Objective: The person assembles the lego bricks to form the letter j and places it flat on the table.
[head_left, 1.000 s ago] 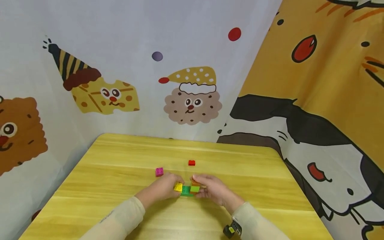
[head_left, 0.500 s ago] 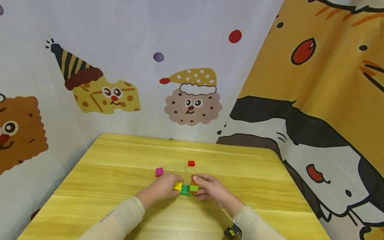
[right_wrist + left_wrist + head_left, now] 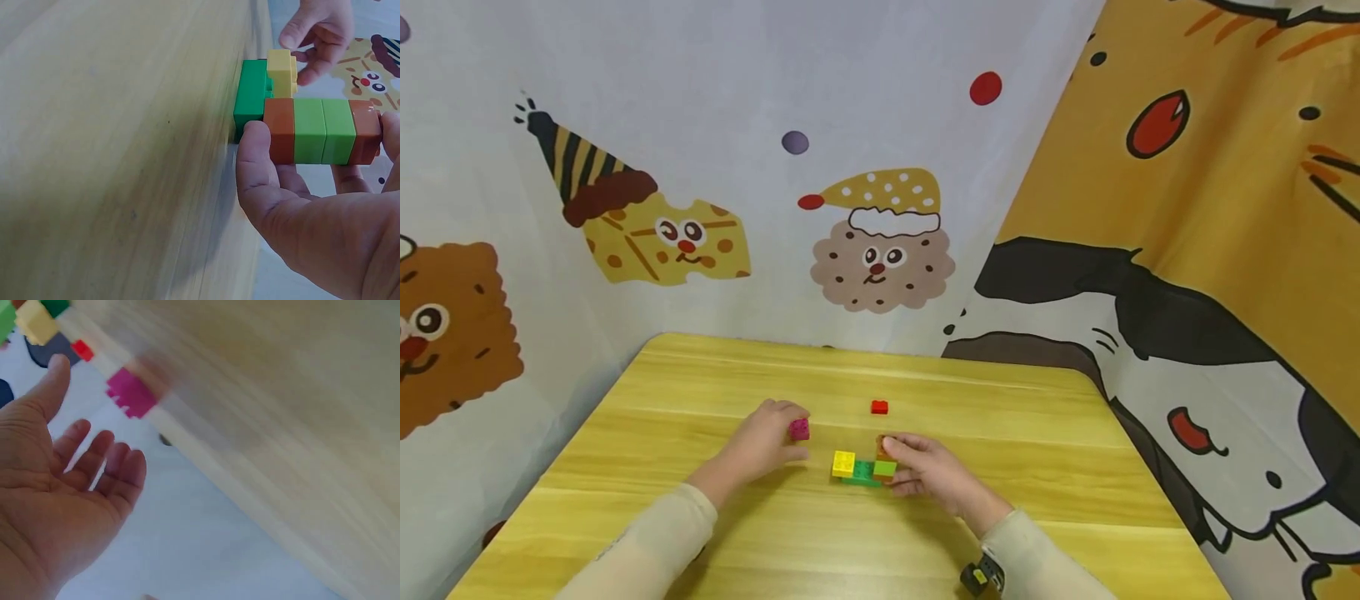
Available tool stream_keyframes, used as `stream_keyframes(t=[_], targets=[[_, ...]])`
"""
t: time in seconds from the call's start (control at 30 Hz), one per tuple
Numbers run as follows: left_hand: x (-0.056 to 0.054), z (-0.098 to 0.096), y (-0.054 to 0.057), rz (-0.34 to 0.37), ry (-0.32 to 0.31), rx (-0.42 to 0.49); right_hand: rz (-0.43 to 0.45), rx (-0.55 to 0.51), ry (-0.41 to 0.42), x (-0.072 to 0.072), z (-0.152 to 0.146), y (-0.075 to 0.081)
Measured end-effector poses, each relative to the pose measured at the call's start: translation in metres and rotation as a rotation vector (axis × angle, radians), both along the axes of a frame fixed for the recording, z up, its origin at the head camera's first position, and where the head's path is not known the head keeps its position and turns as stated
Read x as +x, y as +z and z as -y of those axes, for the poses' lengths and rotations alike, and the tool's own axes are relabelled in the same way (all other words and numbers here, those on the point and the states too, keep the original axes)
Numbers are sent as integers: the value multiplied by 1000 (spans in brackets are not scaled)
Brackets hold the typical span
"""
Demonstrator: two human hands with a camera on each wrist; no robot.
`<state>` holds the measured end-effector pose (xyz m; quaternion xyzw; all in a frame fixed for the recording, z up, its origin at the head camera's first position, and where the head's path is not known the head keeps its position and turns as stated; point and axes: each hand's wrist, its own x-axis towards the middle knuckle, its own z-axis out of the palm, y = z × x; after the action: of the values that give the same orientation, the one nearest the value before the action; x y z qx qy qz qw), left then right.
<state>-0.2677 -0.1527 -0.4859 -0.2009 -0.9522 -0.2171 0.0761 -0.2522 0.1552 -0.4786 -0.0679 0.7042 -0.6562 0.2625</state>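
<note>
Over the magenta toy brick [image 3: 799,429], my left hand [image 3: 756,442] hovers with thumb and fingers spread. In the left wrist view a gap shows between its fingers and the magenta brick [image 3: 131,392]. My right hand [image 3: 931,473] grips a stack of orange-brown and lime-green bricks [image 3: 325,132] between thumb and fingers. This stack stands on one end of a long dark-green brick [image 3: 250,94]; a yellow brick [image 3: 844,464] sits on the other end. Part of the stack is hidden behind the right thumb in the head view.
A small red brick [image 3: 879,407] lies farther back on the wooden table [image 3: 1000,400]. Behind the table hangs a cartoon-printed cloth [image 3: 722,100]. A black strapped device [image 3: 981,575] is on the right wrist.
My left hand has let go of the yellow brick end and moved left and away, to the magenta brick. The right hand stays on the stack.
</note>
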Motion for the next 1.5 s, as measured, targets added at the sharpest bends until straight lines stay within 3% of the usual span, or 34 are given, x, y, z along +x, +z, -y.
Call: stream_keyframes(t=[0.13, 0.5, 0.73, 0.83, 0.93, 1.13, 1.27, 1.5], targets=[[-7, 6, -5, 4, 33, -20, -10, 9, 2, 0, -1, 1], [-20, 0, -15, 117, 56, -15, -59, 30, 34, -3, -5, -4], [-23, 2, -15, 103, 59, 7, -96, 26, 17, -3, -3, -8], [-22, -4, -6, 119, 61, 67, -103, 26, -4, -3, -1, -10], [-19, -19, 13, 116, 27, 138, -108, 23, -17, -3, 0, -12], [-4, -58, 54, 81, -151, 198, -135, 20, 1, -3, 2, -10], [3, -76, 62, 108, -248, 179, -140, 20, 20, -2, 4, -9], [4, -88, 59, 52, -300, 97, -148, 16, 19, -3, 7, -11]])
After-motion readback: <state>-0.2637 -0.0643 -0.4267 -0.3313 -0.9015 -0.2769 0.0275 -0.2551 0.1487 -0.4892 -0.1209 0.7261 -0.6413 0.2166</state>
